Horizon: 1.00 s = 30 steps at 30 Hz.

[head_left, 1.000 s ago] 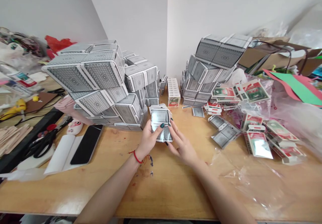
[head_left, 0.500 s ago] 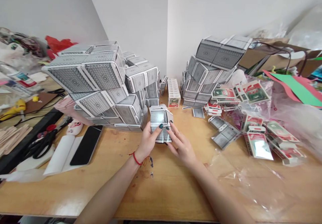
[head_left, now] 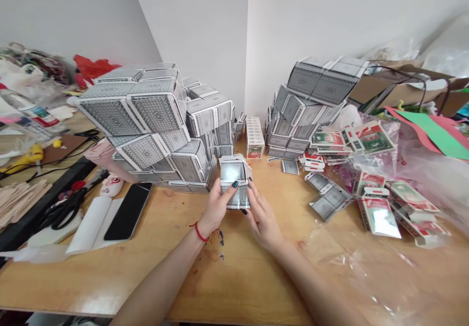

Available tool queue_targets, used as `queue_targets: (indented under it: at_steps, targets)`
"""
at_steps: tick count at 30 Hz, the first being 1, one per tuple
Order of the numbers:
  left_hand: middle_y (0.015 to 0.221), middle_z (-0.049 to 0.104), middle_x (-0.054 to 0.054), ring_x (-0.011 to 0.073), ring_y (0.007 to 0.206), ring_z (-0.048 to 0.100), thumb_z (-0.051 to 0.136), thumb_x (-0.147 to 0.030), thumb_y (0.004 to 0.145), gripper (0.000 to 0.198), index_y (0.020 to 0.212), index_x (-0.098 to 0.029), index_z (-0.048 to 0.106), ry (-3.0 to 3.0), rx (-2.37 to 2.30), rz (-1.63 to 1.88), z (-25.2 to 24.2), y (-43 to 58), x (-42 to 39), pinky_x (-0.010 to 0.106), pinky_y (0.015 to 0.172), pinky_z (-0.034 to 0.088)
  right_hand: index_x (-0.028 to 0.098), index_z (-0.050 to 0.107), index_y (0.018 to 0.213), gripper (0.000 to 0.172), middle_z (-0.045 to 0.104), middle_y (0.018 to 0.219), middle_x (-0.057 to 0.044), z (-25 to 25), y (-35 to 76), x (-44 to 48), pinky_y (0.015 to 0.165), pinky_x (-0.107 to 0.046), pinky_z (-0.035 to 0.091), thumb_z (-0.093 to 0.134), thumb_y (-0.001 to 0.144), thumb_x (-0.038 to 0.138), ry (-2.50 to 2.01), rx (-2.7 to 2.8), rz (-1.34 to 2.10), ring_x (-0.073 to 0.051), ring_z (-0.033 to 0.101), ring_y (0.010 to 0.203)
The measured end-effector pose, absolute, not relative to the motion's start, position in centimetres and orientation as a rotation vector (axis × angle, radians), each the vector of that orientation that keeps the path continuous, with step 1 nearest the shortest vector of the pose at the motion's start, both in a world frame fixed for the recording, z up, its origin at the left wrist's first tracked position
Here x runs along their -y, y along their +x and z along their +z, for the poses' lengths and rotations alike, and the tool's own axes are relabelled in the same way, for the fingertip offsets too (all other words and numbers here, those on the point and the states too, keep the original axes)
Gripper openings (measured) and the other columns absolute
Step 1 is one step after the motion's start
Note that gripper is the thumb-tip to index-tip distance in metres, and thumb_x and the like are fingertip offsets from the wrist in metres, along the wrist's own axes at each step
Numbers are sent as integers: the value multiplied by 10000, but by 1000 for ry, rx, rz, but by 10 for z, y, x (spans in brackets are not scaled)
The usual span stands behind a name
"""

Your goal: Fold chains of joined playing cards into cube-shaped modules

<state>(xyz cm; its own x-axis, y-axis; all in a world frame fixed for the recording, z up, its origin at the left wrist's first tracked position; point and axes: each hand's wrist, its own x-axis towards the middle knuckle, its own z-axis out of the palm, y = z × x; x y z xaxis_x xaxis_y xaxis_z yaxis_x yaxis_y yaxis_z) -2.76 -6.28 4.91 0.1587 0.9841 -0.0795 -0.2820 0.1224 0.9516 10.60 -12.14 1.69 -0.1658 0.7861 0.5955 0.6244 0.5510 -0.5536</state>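
Observation:
Both my hands hold one small grey patterned card box upright just above the wooden table. My left hand grips its left side, thumb across the front. My right hand closes on its right side with the fingertips at the box's edge. The box's top flaps stand open. A big stack of the same grey boxes rises just left of my hands, and a second stack stands at the back right.
A black phone, white paper and scissors lie at the left. Flat red and green card sleeves and clear plastic wrap cover the right side. A small white box row stands by the wall corner.
The hands and box stay almost in place; the right fingers have shifted slightly on the box's edge. The view has tilted a little.

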Motion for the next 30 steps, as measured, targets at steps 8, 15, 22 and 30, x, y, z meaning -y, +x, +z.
queue_targets:
  at_steps: [8,15,22,30]
  targets:
    - [945,678,41,188,885,628,688,-326,700,308,939,-162,583,939,-931,1152,48,-28,64,298,781,499,305,113,1450,638,201,1510,-67,12,99,121,1034,-448,381,396,904,135,-1161,1839,177,-236,302,1344]
    - [972,678,45,195,915,631,665,-336,721,295,957,-173,594,929,-900,1196,50,-27,65,312,806,502,312,174,1440,603,170,1519,-56,12,98,123,1056,-474,342,402,904,153,-1185,1818,216,-251,272,1357]
    - [900,670,29,170,852,623,674,-375,711,324,942,-170,579,1022,-1013,1232,49,-24,64,269,747,494,268,84,1458,630,321,1465,-78,14,98,123,1041,-434,386,390,912,194,-1236,1753,286,-229,330,1331]
    - [888,661,30,168,827,617,664,-378,718,314,933,-170,567,1018,-1020,1220,49,-24,66,266,725,495,294,123,1452,616,281,1483,-60,12,95,126,1057,-448,367,380,908,164,-1235,1752,270,-234,305,1342]
